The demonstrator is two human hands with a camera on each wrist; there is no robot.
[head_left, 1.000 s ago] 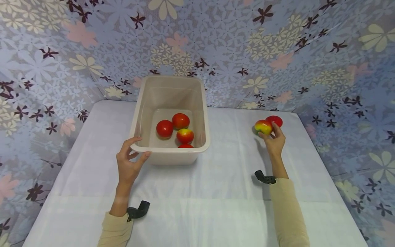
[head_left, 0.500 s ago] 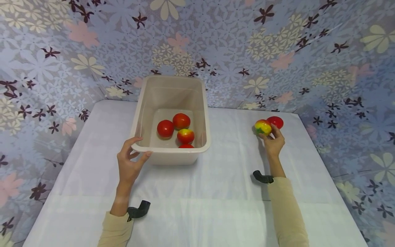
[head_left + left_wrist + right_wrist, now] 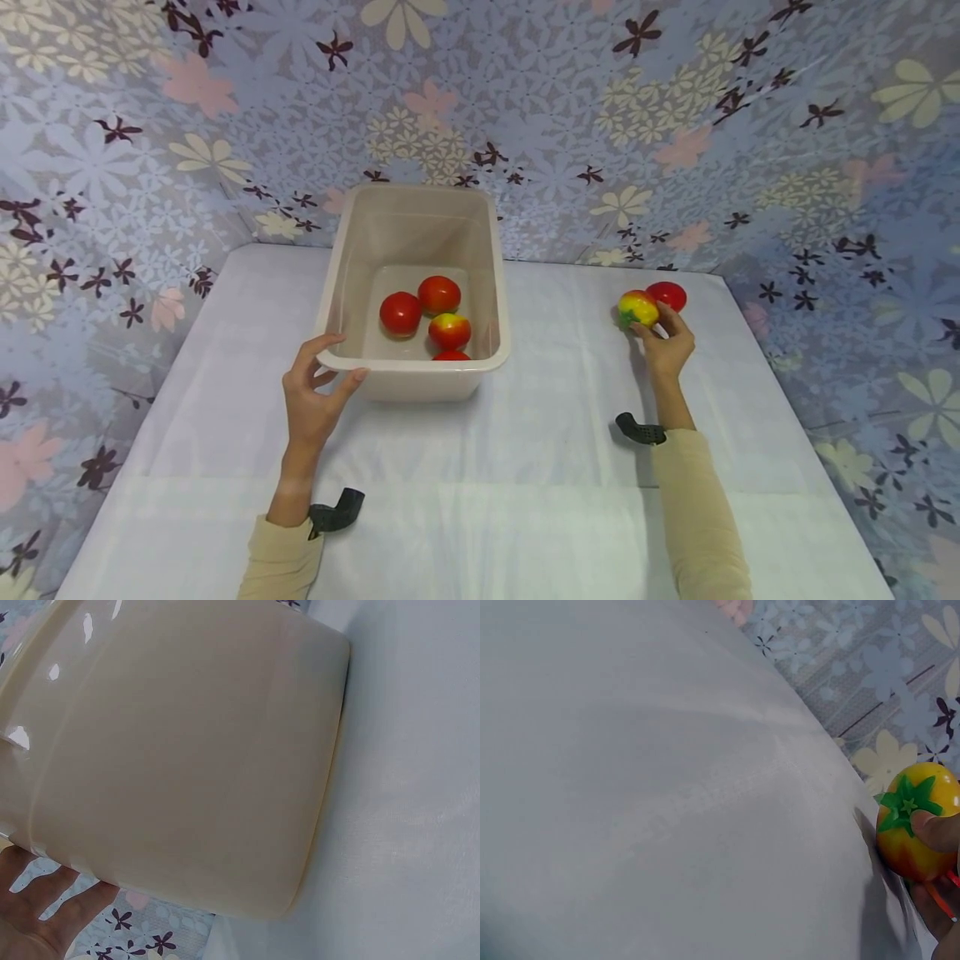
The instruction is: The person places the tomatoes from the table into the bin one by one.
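In the head view my left hand (image 3: 313, 398) holds the near left corner of a beige plastic bin (image 3: 420, 382), fingers over the rim and thumb along the front. The bin's outer wall (image 3: 180, 757) fills much of the left wrist view. At the right, my right hand (image 3: 666, 346) grips a yellow-and-red tomato (image 3: 637, 308) with a green star-shaped leaf cap; its thumb presses by the cap of that tomato (image 3: 911, 844) in the right wrist view. Just behind it lies a red, rounded fruit (image 3: 667, 296), partly hidden. Inside the bin are several red tomato-like fruits (image 3: 401, 314), one with a yellow top (image 3: 450, 332).
A white cloth covers the table (image 3: 555, 433). Flower-patterned fabric (image 3: 555, 125) rises behind the table and at both sides. The bin stands left of centre near the back edge, with bare cloth between it and the right hand.
The tomato in my right hand has turned a little, so its green cap shows more. My left hand and the bin stay in place.
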